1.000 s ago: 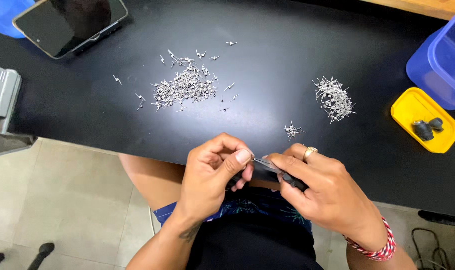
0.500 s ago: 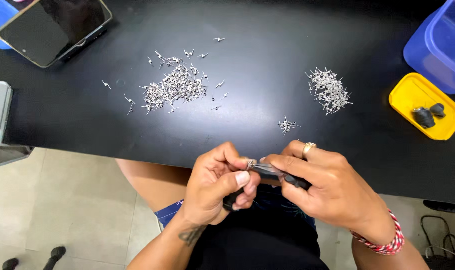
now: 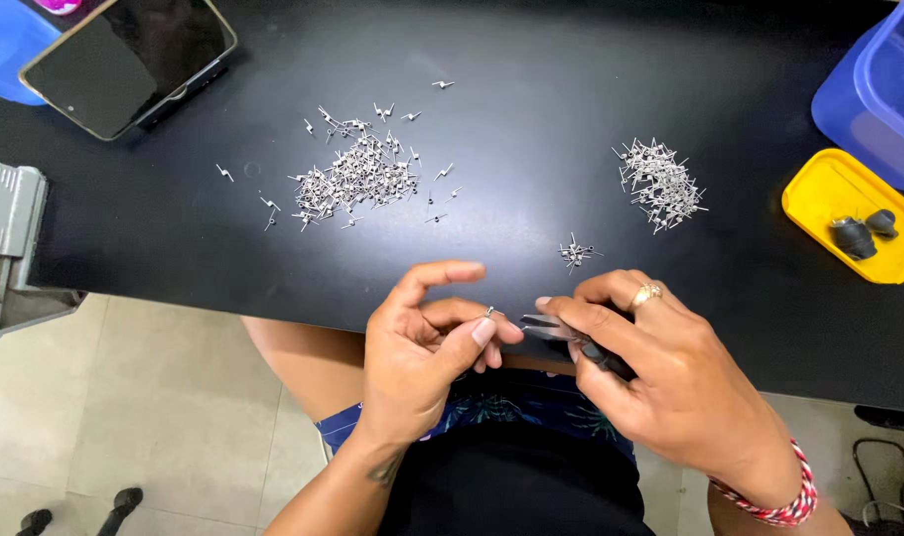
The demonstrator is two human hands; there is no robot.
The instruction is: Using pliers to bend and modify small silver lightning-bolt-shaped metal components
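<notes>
My left hand (image 3: 422, 347) pinches a tiny metal spring piece (image 3: 489, 312) between thumb and fingers at the near edge of the black table (image 3: 531, 109). My right hand (image 3: 660, 372), with a ring on one finger, grips dark tweezers (image 3: 571, 335) whose tips point at that piece. A large heap of the small metal parts (image 3: 357, 179) lies on the table ahead of my left hand. A second heap (image 3: 658, 184) lies to the right, and a very small cluster (image 3: 575, 253) sits just beyond my right hand.
A phone (image 3: 129, 60) rests at the far left on something blue. A yellow lid (image 3: 849, 223) holding two dark small items and a blue plastic box (image 3: 879, 89) stand at the right. A grey metal device (image 3: 5, 248) is clamped at the left edge.
The hands have drawn slightly apart. My left index finger has lifted, and the tweezer tips now sit just right of the pinched piece instead of against it.
</notes>
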